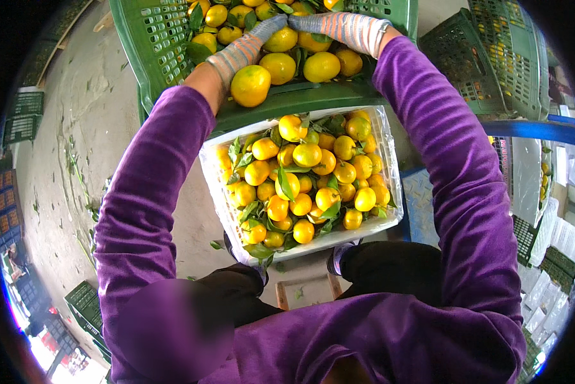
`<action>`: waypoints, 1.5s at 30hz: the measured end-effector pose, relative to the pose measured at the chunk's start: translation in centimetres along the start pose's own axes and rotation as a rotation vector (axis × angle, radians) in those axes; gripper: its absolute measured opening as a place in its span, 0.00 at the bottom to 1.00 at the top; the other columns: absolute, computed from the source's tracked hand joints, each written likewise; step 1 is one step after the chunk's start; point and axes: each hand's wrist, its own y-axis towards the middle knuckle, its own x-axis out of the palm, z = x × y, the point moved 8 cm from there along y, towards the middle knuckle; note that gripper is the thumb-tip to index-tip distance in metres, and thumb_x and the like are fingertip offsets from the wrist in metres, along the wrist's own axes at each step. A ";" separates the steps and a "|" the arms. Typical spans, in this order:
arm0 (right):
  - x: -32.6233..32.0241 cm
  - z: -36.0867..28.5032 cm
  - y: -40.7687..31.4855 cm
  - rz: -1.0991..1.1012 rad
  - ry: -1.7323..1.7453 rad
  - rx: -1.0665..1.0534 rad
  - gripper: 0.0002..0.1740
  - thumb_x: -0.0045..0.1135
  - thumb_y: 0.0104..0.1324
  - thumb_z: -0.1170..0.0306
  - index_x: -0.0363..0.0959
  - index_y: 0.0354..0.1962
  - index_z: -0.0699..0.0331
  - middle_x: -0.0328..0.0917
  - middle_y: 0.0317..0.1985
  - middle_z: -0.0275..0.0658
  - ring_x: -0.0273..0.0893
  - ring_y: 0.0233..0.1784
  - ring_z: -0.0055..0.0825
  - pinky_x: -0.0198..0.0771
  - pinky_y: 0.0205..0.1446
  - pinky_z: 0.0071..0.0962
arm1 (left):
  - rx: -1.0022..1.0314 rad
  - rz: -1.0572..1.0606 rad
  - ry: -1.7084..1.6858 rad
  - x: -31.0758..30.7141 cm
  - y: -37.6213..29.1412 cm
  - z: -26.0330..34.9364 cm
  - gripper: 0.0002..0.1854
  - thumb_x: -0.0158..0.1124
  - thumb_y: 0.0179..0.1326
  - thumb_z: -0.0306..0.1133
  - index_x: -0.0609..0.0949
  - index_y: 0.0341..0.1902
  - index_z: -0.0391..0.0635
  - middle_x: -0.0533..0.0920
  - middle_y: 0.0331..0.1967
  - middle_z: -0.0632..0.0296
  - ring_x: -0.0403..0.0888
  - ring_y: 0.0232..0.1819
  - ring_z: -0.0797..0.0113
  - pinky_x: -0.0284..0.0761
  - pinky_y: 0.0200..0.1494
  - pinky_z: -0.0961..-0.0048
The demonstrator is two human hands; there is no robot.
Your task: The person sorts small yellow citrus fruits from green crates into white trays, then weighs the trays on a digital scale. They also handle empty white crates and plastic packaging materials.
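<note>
Both of my hands wear striped knit gloves and reach into a green plastic crate (297, 98) of yellow-orange citrus fruit with leaves. My left hand (249, 45) lies over the fruit, its fingertips beside a yellow citrus fruit (281, 40). From the right, my right hand (337, 30) reaches in so that its fingertips almost meet those of the left. The fingers are partly hidden, and whether either hand grips a fruit is unclear. A larger citrus fruit (250, 86) sits at the crate's near rim by my left wrist. Below, a white box with a plastic liner (392, 180) holds many small mandarins (307, 154).
Green crates (460, 62) with fruit stand at the upper right, above a blue metal bar (537, 132). A blue tread-plate surface (419, 206) lies right of the white box. Leafy twigs (78, 173) litter the concrete floor at left. More green crates (23, 117) stand farther left.
</note>
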 end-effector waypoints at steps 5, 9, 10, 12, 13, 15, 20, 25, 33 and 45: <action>-0.4 -3.0 -4.1 -0.180 -0.364 -0.204 0.30 0.51 0.68 0.48 0.68 0.57 0.62 0.75 0.53 0.39 0.69 0.56 0.24 0.64 0.62 0.26 | 0.299 -0.032 0.003 1.5 -3.8 1.6 0.46 0.74 0.44 0.33 0.63 0.70 0.46 0.71 0.64 0.59 0.70 0.63 0.63 0.63 0.68 0.67; -0.5 -3.7 -10.6 0.119 -0.113 -0.370 0.26 0.62 0.62 0.64 0.69 0.56 0.61 0.76 0.50 0.39 0.72 0.55 0.27 0.68 0.59 0.29 | 0.141 0.083 -0.501 5.7 -10.1 7.8 0.39 0.70 0.54 0.51 0.68 0.66 0.48 0.82 0.47 0.53 0.80 0.47 0.64 0.75 0.54 0.73; -0.3 -3.2 -12.0 0.156 -0.158 -0.391 0.29 0.61 0.62 0.62 0.66 0.58 0.61 0.72 0.55 0.40 0.68 0.61 0.29 0.61 0.66 0.31 | 0.367 0.248 -0.146 5.2 -11.4 9.7 0.35 0.74 0.49 0.50 0.74 0.58 0.46 0.79 0.48 0.54 0.76 0.52 0.60 0.73 0.56 0.68; 0.4 -2.7 -15.4 0.312 -0.291 -0.497 0.33 0.64 0.58 0.62 0.64 0.59 0.64 0.70 0.56 0.41 0.67 0.62 0.30 0.62 0.66 0.28 | 0.631 0.434 0.214 6.5 -14.5 12.1 0.33 0.79 0.39 0.51 0.80 0.47 0.44 0.74 0.50 0.48 0.71 0.56 0.50 0.69 0.60 0.63; 0.9 -1.7 -16.5 0.341 -0.278 -0.499 0.34 0.65 0.57 0.62 0.65 0.59 0.63 0.69 0.58 0.42 0.67 0.62 0.32 0.61 0.67 0.30 | 0.655 0.402 0.224 7.2 -15.6 12.3 0.34 0.80 0.36 0.51 0.81 0.48 0.49 0.70 0.54 0.44 0.68 0.59 0.45 0.69 0.61 0.62; 1.8 0.0 -19.0 0.404 -0.315 -0.466 0.41 0.66 0.57 0.54 0.61 0.64 0.60 0.67 0.62 0.45 0.65 0.66 0.36 0.59 0.69 0.35 | 0.671 0.306 0.444 9.0 -16.9 13.2 0.33 0.79 0.36 0.53 0.81 0.48 0.52 0.70 0.54 0.44 0.67 0.60 0.43 0.70 0.60 0.59; 5.3 7.4 -21.2 0.475 -0.252 -0.258 0.34 0.69 0.50 0.70 0.68 0.56 0.63 0.73 0.53 0.47 0.73 0.57 0.38 0.69 0.60 0.32 | 0.486 -0.226 0.895 13.5 -16.2 6.3 0.34 0.66 0.49 0.61 0.77 0.59 0.59 0.62 0.67 0.48 0.72 0.59 0.47 0.72 0.59 0.60; 7.8 12.8 -19.6 0.067 -0.921 0.323 0.25 0.60 0.54 0.60 0.74 0.50 0.56 0.79 0.42 0.48 0.76 0.46 0.48 0.72 0.50 0.43 | 0.139 -0.526 0.389 9.3 -14.2 1.8 0.25 0.66 0.55 0.43 0.78 0.57 0.50 0.78 0.56 0.54 0.74 0.58 0.57 0.66 0.63 0.65; 6.6 11.8 -20.3 0.165 -0.707 0.282 0.25 0.63 0.56 0.67 0.73 0.53 0.56 0.77 0.50 0.46 0.75 0.52 0.45 0.70 0.57 0.37 | -0.150 -0.349 0.624 1.7 -20.1 -3.6 0.24 0.62 0.59 0.43 0.78 0.58 0.48 0.82 0.52 0.55 0.80 0.51 0.63 0.73 0.57 0.68; 10.4 17.5 -33.2 0.051 -0.103 0.136 0.10 0.56 0.61 0.69 0.80 0.40 0.59 0.81 0.35 0.35 0.78 0.40 0.25 0.73 0.46 0.29 | -0.344 -0.172 0.331 4.4 -29.3 -8.7 0.25 0.67 0.56 0.46 0.79 0.57 0.51 0.85 0.44 0.59 0.82 0.37 0.69 0.78 0.41 0.74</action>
